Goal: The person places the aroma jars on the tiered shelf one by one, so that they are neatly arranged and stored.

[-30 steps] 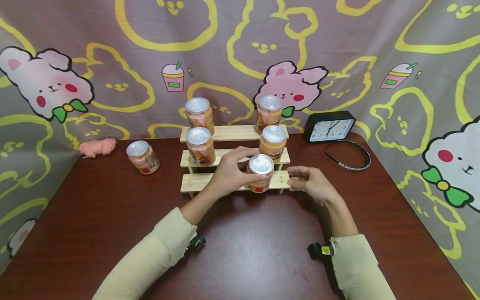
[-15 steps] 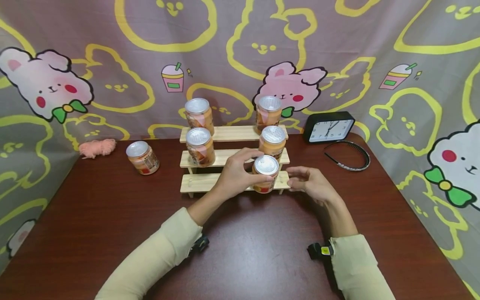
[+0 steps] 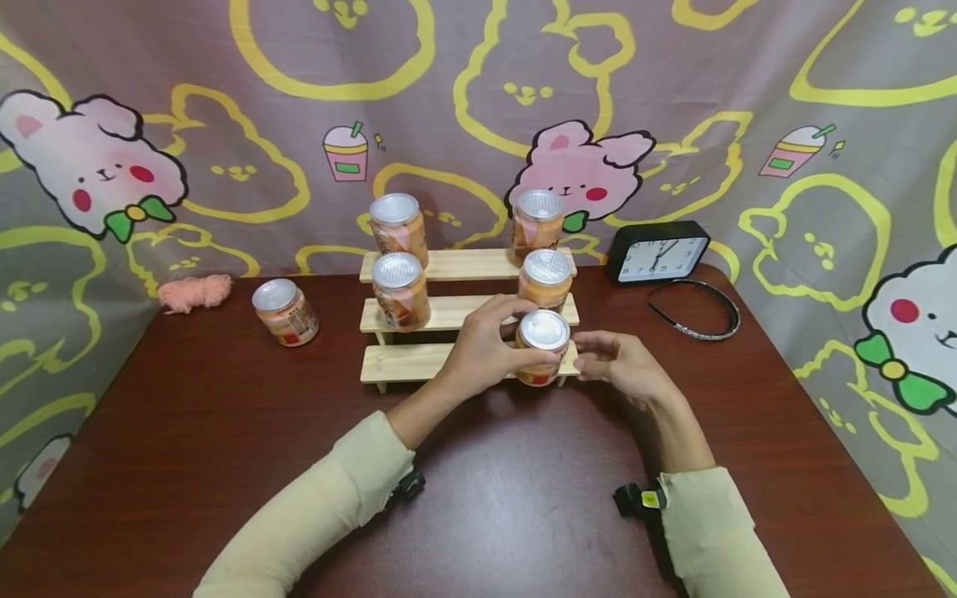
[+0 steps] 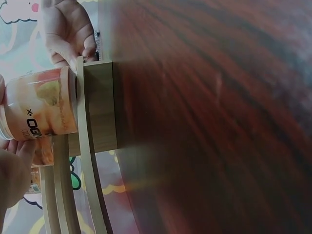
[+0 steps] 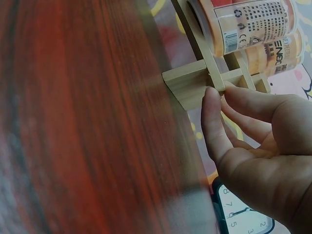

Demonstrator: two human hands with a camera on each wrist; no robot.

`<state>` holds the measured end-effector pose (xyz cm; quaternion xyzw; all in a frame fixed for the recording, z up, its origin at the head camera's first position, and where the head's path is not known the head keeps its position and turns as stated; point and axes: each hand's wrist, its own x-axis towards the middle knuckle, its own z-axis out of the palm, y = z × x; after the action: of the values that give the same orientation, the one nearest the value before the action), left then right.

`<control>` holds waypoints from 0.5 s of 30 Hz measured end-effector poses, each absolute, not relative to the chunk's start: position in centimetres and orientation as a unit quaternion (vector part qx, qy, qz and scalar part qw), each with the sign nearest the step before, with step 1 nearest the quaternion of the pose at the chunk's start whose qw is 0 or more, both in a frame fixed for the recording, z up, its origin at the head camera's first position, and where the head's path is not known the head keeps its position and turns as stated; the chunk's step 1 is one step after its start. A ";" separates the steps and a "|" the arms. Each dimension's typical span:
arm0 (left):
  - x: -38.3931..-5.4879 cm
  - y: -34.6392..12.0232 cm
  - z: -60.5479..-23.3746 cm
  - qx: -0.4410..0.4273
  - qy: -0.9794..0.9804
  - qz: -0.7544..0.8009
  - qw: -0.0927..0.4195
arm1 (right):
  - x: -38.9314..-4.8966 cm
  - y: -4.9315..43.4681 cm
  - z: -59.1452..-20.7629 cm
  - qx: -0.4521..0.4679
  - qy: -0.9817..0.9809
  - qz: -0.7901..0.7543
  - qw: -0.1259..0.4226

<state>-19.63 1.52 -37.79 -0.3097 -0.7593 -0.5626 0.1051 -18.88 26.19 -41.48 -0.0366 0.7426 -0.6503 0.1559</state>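
My left hand point(image 3: 486, 345) grips a can point(image 3: 543, 336) with a silver lid and orange label, fingers behind it and thumb across its front. That can stands upright at the right end of the lowest step of a three-tier wooden display stand point(image 3: 404, 363). In the left wrist view the bottom of the can point(image 4: 46, 105) meets the board or nearly so. With thumb and forefinger, my right hand point(image 3: 616, 365) pinches the right end of the same step; the right wrist view shows the fingertips at the board's corner point(image 5: 214, 78).
Two cans stand on the middle step, left point(image 3: 401, 291) and right point(image 3: 544, 278). The top step bears two more, left point(image 3: 399, 228) and right point(image 3: 537, 226). Another can point(image 3: 286, 313) and pink yarn point(image 3: 194, 293) lie left; a clock point(image 3: 658, 253) and headband point(image 3: 699, 311) are right.
My left hand has slid the can rightward along the lowest step, from left of its right end to that end. My right hand has stayed at the step's end.
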 end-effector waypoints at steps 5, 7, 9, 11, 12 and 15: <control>-19.6 1.7 -37.8 -0.311 -0.771 -0.542 0.123 | -18.8 26.2 -41.4 -0.041 0.742 -0.651 0.154; -19.6 1.8 -37.8 -0.312 -0.776 -0.532 0.129 | -18.8 26.2 -41.4 -0.042 0.744 -0.649 0.151; -19.6 1.8 -37.7 -0.314 -0.779 -0.527 0.131 | -18.8 26.2 -41.4 -0.042 0.746 -0.648 0.149; -19.6 1.8 -37.7 -0.315 -0.781 -0.524 0.131 | -18.8 26.2 -41.4 -0.041 0.747 -0.647 0.148; -19.6 1.8 -37.7 -0.315 -0.782 -0.522 0.131 | -18.8 26.2 -41.4 -0.040 0.747 -0.647 0.149; -19.5 1.8 -37.7 -0.314 -0.784 -0.519 0.130 | -18.8 26.2 -41.5 -0.039 0.747 -0.647 0.150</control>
<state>-19.51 1.77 -37.68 -0.3143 -0.7845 -0.5186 0.1298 -18.80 26.17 -41.45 -0.0390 0.7470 -0.6465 0.1499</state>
